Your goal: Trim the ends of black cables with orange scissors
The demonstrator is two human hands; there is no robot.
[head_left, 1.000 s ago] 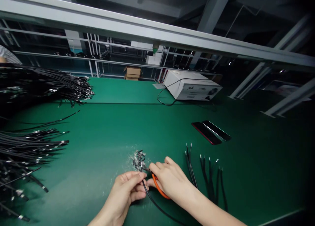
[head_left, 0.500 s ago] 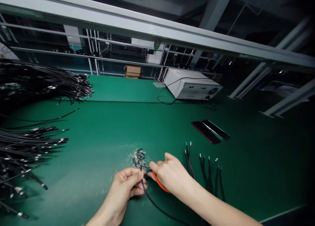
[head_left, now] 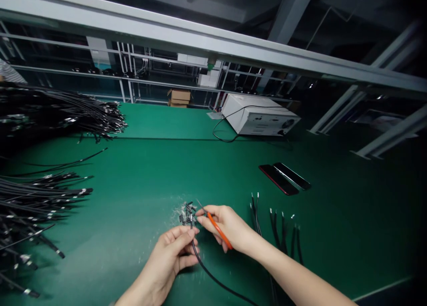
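Note:
My left hand (head_left: pixel 173 252) pinches a black cable (head_left: pixel 213 278) near its end, between thumb and forefinger. The cable's tip points away from me and shows a pale, bright end. From the fingers the cable curves down to the right. My right hand (head_left: pixel 227 226) is closed on orange-handled scissors (head_left: pixel 218 229), whose thin blades point up and left, just right of the cable tip and apart from it. A small pile of black cut pieces and pale fibres (head_left: pixel 187 211) lies on the green table (head_left: pixel 160 163) beyond the fingertips.
Large bundles of black cables (head_left: pixel 43 190) cover the left side. Several separate cables (head_left: pixel 283 235) lie to the right, partly behind my right forearm. Two dark flat devices (head_left: pixel 283 178) rest farther back. A white box-shaped machine (head_left: pixel 260 117) stands at the back with a thin cord.
My right hand and the scissors have moved slightly up, and the blades have come away from the cable. The cable's pale end now shows. My left hand has barely moved.

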